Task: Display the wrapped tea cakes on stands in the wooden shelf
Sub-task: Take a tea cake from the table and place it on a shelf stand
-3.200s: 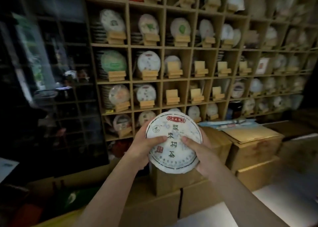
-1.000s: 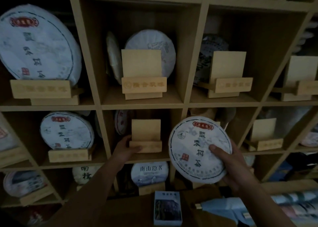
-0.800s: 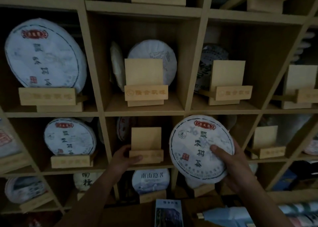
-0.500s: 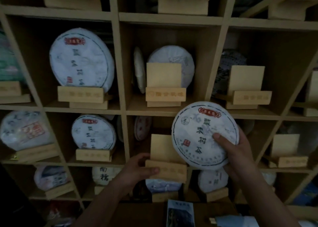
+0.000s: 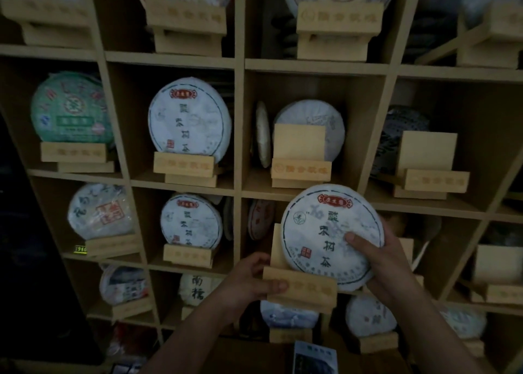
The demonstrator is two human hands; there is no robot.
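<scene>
Seating is in hand: stand (image 5: pixel 300 287) gripped by left hand (image 5: pixel 249 281), tea cake (image 5: pixel 331 236) by right hand (image 5: pixel 380 263); next, cake must be lowered behind the stand's lip.

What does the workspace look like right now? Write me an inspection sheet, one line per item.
Surface: wooden shelf, a grid of open compartments.
Job's things: wrapped tea cake against a wooden stand, both out in front of the shelf.
Clutter: empty stand with cakes behind it; another empty stand; displayed cake; green-wrapped cake.
Grippers: left hand grips the stand; right hand holds the cake, thumb on its face.
Cables: nothing seen.
Surroundings: dim; booklet below.
</scene>
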